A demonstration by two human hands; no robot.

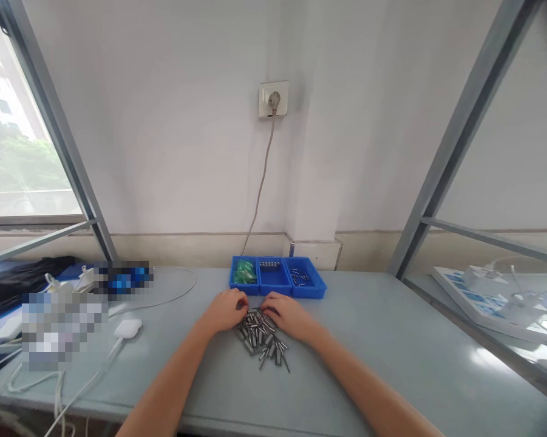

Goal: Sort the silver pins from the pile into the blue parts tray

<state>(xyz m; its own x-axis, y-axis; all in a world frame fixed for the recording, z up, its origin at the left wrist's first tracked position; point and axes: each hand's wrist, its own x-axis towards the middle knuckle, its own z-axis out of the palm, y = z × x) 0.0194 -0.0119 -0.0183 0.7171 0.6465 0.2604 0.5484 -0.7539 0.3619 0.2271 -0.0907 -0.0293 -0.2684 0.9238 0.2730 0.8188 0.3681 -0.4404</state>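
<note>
A pile of metal pins (260, 337), some thick and some thin, lies loose on the grey tabletop (355, 340). At the pile's far left edge is my left hand (226, 309), its fingers curled in and pressed together. My right hand (288, 312) is bent over the far right edge, thumb and fingers closed together. Whatever is between the fingertips of either hand is too small to make out. Just beyond both hands stand three joined blue bins: the left bin (232, 277) holds green packets (244, 272), the middle bin (273, 282) a row of small metal parts, the right bin (316, 284) several pins.
White cables and a white charger (128, 329) lie on the left, near blurred items and dark cloth (27, 282). Metal frame posts rise at both sides. A power strip (482, 300) sits beyond the right post. A cord runs from the wall socket (274, 100) behind the bins.
</note>
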